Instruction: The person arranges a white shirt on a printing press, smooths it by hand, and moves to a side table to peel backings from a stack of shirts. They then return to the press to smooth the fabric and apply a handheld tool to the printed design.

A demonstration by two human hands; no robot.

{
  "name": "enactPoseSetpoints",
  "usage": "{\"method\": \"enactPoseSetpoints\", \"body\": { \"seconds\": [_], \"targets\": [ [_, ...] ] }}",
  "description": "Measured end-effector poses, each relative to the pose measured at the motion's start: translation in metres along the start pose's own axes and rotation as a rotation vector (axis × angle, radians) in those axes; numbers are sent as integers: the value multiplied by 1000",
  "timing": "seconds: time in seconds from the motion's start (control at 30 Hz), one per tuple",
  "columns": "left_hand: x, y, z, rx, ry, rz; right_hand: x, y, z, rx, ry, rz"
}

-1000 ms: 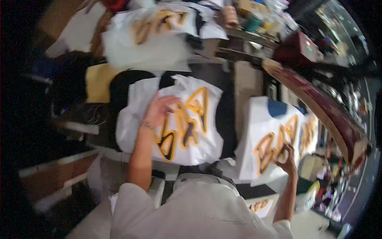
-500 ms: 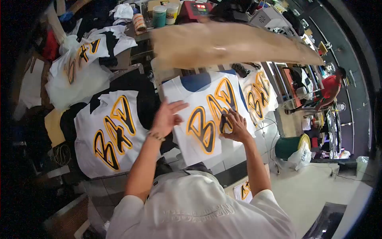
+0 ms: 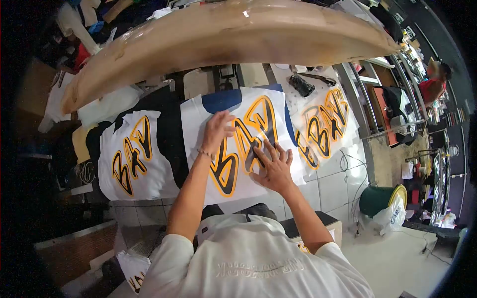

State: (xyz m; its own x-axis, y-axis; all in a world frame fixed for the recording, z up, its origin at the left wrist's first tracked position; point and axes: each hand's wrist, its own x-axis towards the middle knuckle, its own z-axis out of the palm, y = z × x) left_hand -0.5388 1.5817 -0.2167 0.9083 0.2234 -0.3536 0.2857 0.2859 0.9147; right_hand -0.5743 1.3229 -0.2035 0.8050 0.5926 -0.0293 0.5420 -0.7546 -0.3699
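Observation:
A white T-shirt [image 3: 195, 130] lies flat on the board in front of me, with black and orange "BAD" lettering across it and dark blue fabric showing at its neck. My left hand [image 3: 217, 130] rests over the upper end of the letter B, fingers extended. Spread across the lower part of the A, my right hand [image 3: 273, 169] lies with its fingers apart on the cloth. Neither hand grips anything. To the left, another white shirt [image 3: 108, 164] with the same lettering is laid over black fabric.
Translucent sheets [image 3: 343, 141] with similar lettering lie at the right, below a black object [image 3: 301, 85]. A long brown curved panel [image 3: 223, 42] spans the top. A green bucket [image 3: 373, 200] and white plastic bag [image 3: 395, 216] stand right. A person in red [image 3: 433, 92] is farther off.
My view has shifted, and the brown panel now reaches farther left. My left hand has moved from beside the lettering onto the B. My right hand has shifted left and spread its fingers.

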Motion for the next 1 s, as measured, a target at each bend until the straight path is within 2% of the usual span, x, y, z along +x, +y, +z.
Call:
{"method": "enactPoseSetpoints", "body": {
  "seconds": [0.07,0.1,0.13,0.2,0.37,1.0],
  "targets": [
    [-25,-5,5,707,89,224,1,4,-2,-8,-18,-10],
    [-38,-11,3,957,128,505,2,6,-1,3,6,-29],
    [-52,-12,4,959,127,501,2,6,-1,16,31,-45],
    [-79,-14,3,1324,122,630,1,7,-3,24,23,-54],
    [-87,-34,-5,1365,124,627,3,6,-11,48,-16,-52],
    [-88,-35,-5,1345,114,659,2,16,-14,85,-37,-60]
  ]
}}
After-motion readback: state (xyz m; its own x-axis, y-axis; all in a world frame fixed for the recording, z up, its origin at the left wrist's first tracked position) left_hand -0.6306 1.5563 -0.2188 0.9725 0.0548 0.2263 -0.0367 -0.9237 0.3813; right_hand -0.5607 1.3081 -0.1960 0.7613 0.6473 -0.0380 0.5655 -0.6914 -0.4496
